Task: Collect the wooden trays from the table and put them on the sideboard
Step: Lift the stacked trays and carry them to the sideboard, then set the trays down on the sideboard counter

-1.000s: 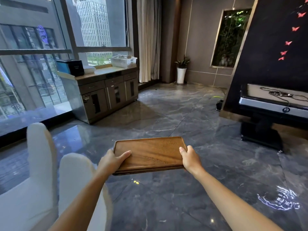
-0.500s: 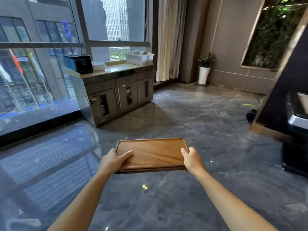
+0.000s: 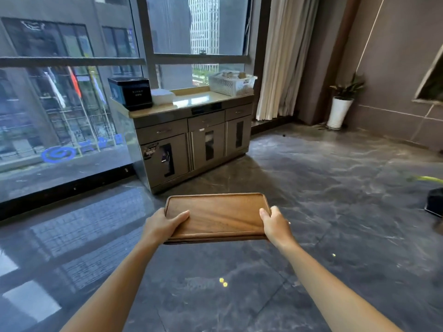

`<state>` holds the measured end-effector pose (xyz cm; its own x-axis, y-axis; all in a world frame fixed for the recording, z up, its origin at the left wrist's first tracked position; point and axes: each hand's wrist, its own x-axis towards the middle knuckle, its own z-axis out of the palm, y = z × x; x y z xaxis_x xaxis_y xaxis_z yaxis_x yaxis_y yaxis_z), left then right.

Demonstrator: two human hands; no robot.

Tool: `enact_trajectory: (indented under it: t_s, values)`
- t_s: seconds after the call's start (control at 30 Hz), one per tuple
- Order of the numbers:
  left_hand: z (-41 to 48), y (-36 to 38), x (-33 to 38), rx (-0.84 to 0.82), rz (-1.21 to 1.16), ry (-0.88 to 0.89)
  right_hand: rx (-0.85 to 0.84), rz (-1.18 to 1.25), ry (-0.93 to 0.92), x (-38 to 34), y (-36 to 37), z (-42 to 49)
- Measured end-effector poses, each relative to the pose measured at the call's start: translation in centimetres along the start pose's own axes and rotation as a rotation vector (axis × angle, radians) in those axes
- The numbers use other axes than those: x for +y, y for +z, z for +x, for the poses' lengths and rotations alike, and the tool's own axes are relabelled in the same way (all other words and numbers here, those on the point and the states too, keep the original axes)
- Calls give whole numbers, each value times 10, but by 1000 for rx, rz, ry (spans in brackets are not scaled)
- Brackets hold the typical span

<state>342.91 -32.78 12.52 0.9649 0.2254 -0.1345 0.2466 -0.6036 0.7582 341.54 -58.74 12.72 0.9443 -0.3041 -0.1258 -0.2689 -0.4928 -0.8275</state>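
Wooden trays [image 3: 217,215]: a stack is carried level in the air above the dark marble floor [image 3: 311,188], in front of the sideboard and apart from it; a second edge is seen under the top tray along the near side, but the number of trays cannot be told.
Left hand [image 3: 163,226]: it is closed on the stack's left short end, with the thumb laid across the top tray's inner surface and the other fingers hidden beneath.
Right hand [image 3: 275,222]: it is closed on the right short end, with the thumb pressed on the rim and the remaining fingers wrapped under and out of sight.
Arms: both are held out forward, bare, with the stack kept between them.
Sideboard [image 3: 191,130]: it is set against the window wall, ahead of the stack; three drawers are seen above three doors with narrow dark panes.
Sideboard top: a black box [image 3: 130,92] is placed at the left end, a white folded item [image 3: 163,95] lies just beside it, and a white mesh basket [image 3: 231,83] stands at the right end; the middle of the top is bare.
Curtain [image 3: 280,56]: it is hung to the right of the sideboard.
Potted plant [image 3: 342,101]: it is stood in a white pot on the floor by the right-hand wall, well apart from the sideboard.
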Motion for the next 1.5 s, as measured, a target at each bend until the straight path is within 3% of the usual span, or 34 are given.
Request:
enact_trajectory:
  t_s: [0.4,0.83,1.03,1.33,1.5]
  values:
    - [341,3,106,64,13,89,57,38,-41,-129,61,330]
    - [677,81,196,79,3,-3,-102,-50,-101,-184,121,710]
    - [817,83,249,146,0,-37,-141,-56,-150,-241,141,861]
    - [1037,104,269,160,5,-102,-220,-75,-153,-291,222,1079]
    - [1178,95,292,170,-48,-142,-245,-93,-186,-361,263,1209]
